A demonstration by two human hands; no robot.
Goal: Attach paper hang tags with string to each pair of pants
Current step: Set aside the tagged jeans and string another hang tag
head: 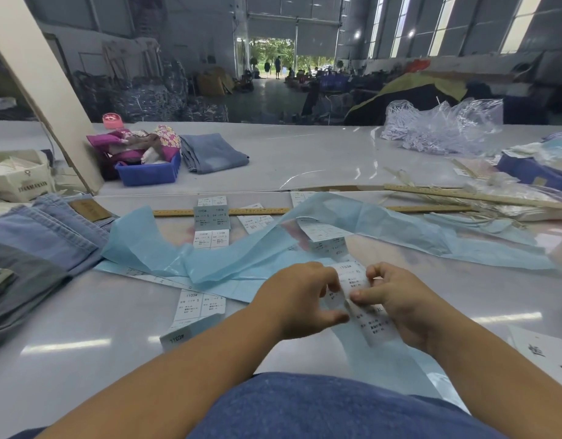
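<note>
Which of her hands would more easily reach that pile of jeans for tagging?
Probably the left hand: the stacked jeans lie on the table's left side, nearer it. The right hand sits farther away. Both hands now pinch the label strip, so one must let go.

A garment factory hall: long worktable (305,160), stacked jeans (42,245), heaped denim (140,96) behind.

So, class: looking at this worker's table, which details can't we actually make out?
- Label strip, head view: small print too tiny to read, partly covered by the left hand and right hand.
- Stacked jeans: cut off by the left edge.
- Clear plastic bag: contents blurred.
</note>
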